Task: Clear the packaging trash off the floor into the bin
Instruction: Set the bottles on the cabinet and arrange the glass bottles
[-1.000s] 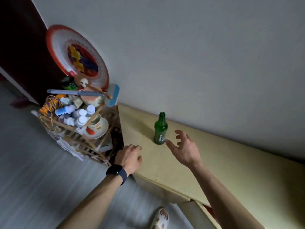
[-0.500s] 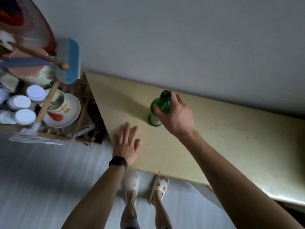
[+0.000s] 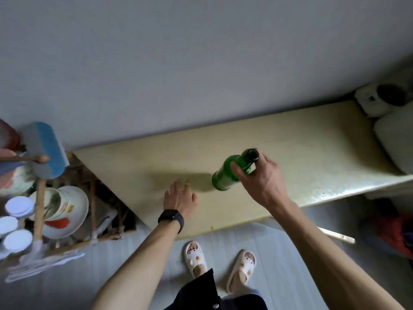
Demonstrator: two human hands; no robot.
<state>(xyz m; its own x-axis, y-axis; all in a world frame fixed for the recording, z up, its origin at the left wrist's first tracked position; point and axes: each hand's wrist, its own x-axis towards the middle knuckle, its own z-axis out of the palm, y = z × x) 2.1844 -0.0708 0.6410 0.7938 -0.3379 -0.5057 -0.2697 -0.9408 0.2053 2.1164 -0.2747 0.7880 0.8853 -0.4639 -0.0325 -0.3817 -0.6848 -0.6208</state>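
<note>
Right hand (image 3: 261,182) grips green bottle (image 3: 232,173) at neck and shoulder, fingers (image 3: 238,173) wrapped round the glass. Bottle tilted, mouth toward the wall, base at or just above the desk (image 3: 312,157); cannot tell if it touches. Mouth is open, no cap visible.

Left hand (image 3: 181,198) flat on desk near its front edge, fingers spread, holding nothing. Black watch (image 3: 171,218) on that wrist.

Person stands close at desk, white slippers (image 3: 220,264) on pale floor (image 3: 67,287).

Progress: judged early. Bottle is in hand but nowhere near disposal. No bin clearly visible; a dark-topped white object (image 3: 380,100) at desk's far right could be one, too blurred to say. No packaging trash can be made out on the visible floor. A red bundle (image 3: 393,231) lies under desk's right end, nature unclear.

Left to do: carry bottle off, find bin, drop it in, then check the floor beyond view.

Cluttered wooden rack (image 3: 67,209) stands left of desk, with cup, plate, white-lidded jars.
</note>
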